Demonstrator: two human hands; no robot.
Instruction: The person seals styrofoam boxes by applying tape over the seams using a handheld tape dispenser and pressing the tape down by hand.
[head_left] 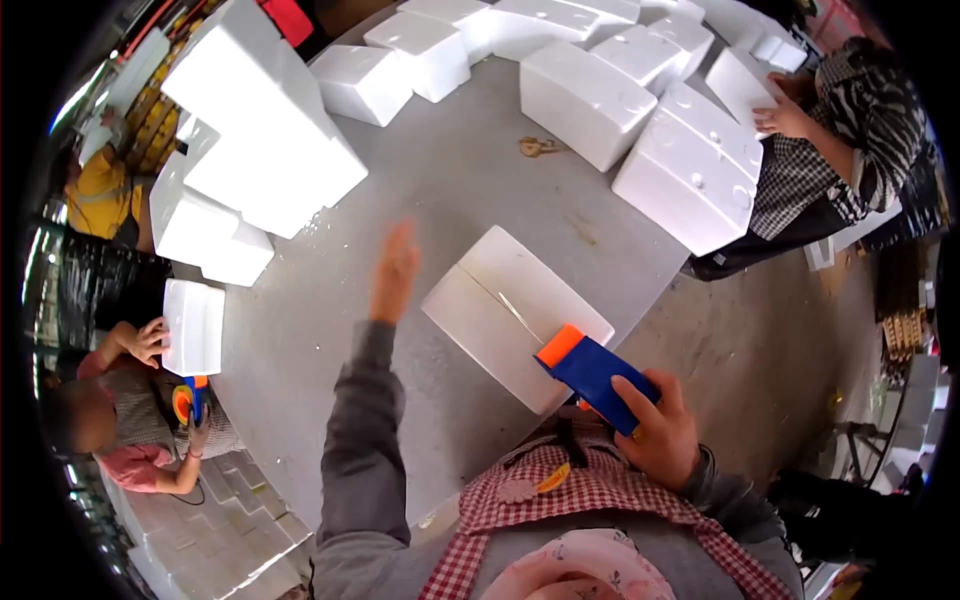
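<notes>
A white foam box (480, 325) lies in front of me on the grey table, with a seam across its top and a shiny strip, seemingly tape, along part of that seam. My right hand (665, 425) grips a blue tape dispenser (610, 388), whose orange front end rests at or just above the box's near right part. To the left of the box, my left hand (397, 272) is held over the table, apart from the box. It is blurred by motion, but its fingers look stretched out and nothing shows in them.
White foam boxes stand stacked at the left (270, 120) and in rows at the back right (690, 165). Keys (537, 147) lie on the table. A co-worker at the right touches a box (738, 88); another at the left holds a box (195, 328) and a tape dispenser (195, 397).
</notes>
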